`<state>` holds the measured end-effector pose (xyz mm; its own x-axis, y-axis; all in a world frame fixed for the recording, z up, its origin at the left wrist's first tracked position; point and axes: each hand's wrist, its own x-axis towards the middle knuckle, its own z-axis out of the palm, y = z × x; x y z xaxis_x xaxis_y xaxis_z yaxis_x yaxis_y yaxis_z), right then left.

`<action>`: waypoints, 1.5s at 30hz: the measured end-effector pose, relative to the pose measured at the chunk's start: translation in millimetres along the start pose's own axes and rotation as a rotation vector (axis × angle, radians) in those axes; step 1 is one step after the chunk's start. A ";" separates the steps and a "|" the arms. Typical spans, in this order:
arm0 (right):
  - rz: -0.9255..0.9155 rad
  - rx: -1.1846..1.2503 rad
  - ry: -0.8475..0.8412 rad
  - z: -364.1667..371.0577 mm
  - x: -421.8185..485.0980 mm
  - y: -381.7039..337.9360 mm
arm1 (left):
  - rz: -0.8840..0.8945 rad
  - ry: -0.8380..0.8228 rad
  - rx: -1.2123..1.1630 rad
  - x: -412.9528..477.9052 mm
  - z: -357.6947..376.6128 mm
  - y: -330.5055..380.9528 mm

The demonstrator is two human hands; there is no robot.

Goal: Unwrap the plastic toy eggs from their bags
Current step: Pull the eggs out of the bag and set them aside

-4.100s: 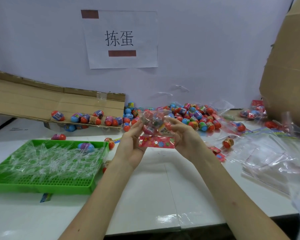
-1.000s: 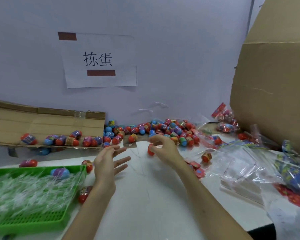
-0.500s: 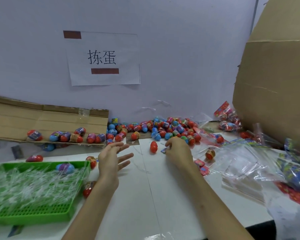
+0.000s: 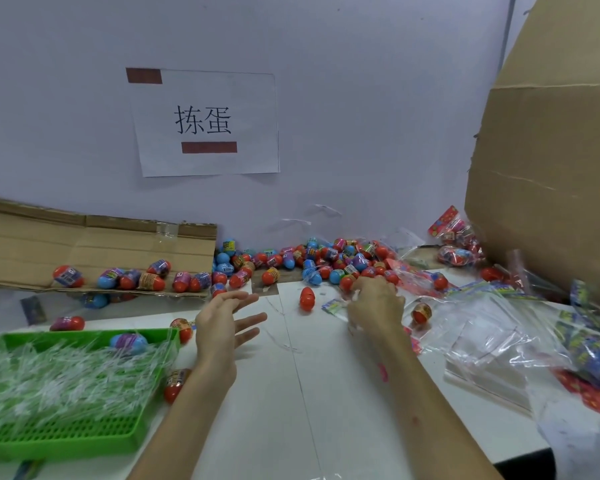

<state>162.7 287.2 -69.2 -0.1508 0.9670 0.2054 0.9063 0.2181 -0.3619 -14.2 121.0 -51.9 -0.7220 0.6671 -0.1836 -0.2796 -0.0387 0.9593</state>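
Head view, left hand (image 4: 222, 327) splayed, right hand (image 4: 374, 306) grip unclear at egg pile (image 4: 326, 262), green tray (image 4: 66, 441) nearby.

Packing workroom, taped wall sign (image 4: 205, 123), cardboard box (image 4: 548, 168), bulk toy eggs (image 4: 326, 261)

Bare white table (image 4: 291, 393) lies between green tray (image 4: 84, 441) and crumpled bags (image 4: 492, 344).

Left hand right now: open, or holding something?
Open. The left hand shows straight, spread fingers and holds nothing.
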 end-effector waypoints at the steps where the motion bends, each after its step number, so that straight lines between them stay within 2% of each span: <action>1: 0.022 -0.008 -0.032 -1.3 1.9 4.0 | -0.003 0.000 0.000 -0.1 0.4 0.2; 3: 0.044 0.033 -0.064 -2.1 4.1 9.9 | -0.005 -0.001 0.004 -0.3 1.0 0.4; 8: 0.062 0.153 -0.025 -3.8 1.5 8.3 | -0.006 -0.002 0.006 -0.1 0.9 0.3; 15: 0.077 0.180 -0.003 -6.7 4.3 8.5 | -0.004 -0.025 0.009 -0.2 0.8 -0.3; 19: 0.048 0.332 0.156 -9.7 4.2 3.8 | -0.011 -0.067 0.016 -1.5 1.1 -0.8; 27: -0.237 0.674 0.547 -9.9 -9.5 -27.4 | -0.123 -0.262 -0.034 -0.9 3.1 -3.9; 32: -0.453 0.776 0.615 -8.5 -17.9 -38.6 | -0.170 -0.415 -0.069 0.5 3.7 -8.0; 35: -0.605 0.834 0.420 -8.6 -21.5 -43.9 | -0.202 -0.539 -0.099 0.8 3.7 -9.1; 39: -0.753 0.719 0.196 -0.2 -32.3 -51.2 | -0.176 -0.664 -0.202 1.4 2.8 -8.9; 42: -0.832 0.705 0.030 3.2 -40.8 -56.2 | -0.048 -0.549 -0.133 1.4 3.7 -10.5; 45: -0.803 0.727 -0.102 3.4 -45.3 -58.6 | 0.051 -0.427 -0.066 5.1 2.7 -14.4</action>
<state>115.1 231.1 -60.4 -0.6573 0.5068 0.5578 0.0838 0.7846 -0.6143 -12.1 126.9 -66.0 -0.4129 0.9106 -0.0173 -0.3000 -0.1181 0.9466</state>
